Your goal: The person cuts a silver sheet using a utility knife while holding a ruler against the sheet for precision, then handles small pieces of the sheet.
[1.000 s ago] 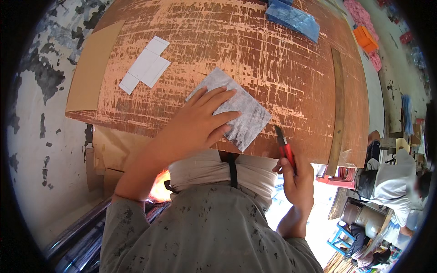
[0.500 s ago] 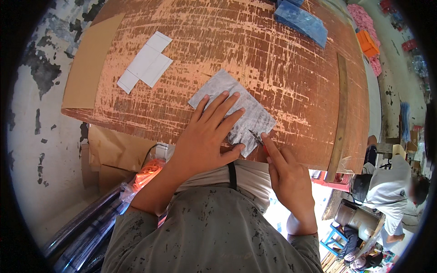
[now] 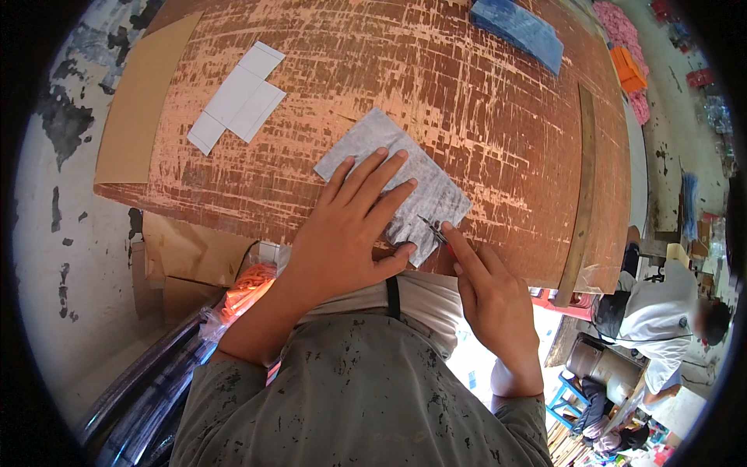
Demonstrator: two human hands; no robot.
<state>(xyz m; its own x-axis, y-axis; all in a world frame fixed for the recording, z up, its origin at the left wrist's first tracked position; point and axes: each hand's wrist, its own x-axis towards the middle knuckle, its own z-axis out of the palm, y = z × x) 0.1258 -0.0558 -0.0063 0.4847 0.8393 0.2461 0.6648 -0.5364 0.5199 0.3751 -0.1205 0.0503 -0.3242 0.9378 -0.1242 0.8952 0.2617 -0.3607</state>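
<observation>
A mottled grey sheet (image 3: 440,183) lies at an angle near the front edge of the worn wooden table; whether it is cloth or thin leather I cannot tell. My left hand (image 3: 354,222) rests flat on it, fingers spread, and hides its left part. My right hand (image 3: 486,284) is closed around small scissors (image 3: 436,231) with a bit of red handle showing. Their dark, pointed blades lie over the sheet's right corner area, slightly parted. Most of the handle is hidden by my fingers.
On the tabletop (image 3: 498,140) lie a white paper template (image 3: 245,97), a brown cardboard sheet (image 3: 148,101), a blue slab-like stack (image 3: 517,35) and a wooden strip (image 3: 580,194). Plastic-wrapped rolls (image 3: 148,397) stand at the lower left. A person (image 3: 661,303) is off to the right.
The view has shifted slightly, so the table's things sit a little higher and further left. The scissor blades look a little more parted. My left hand stays flat on the sheet.
</observation>
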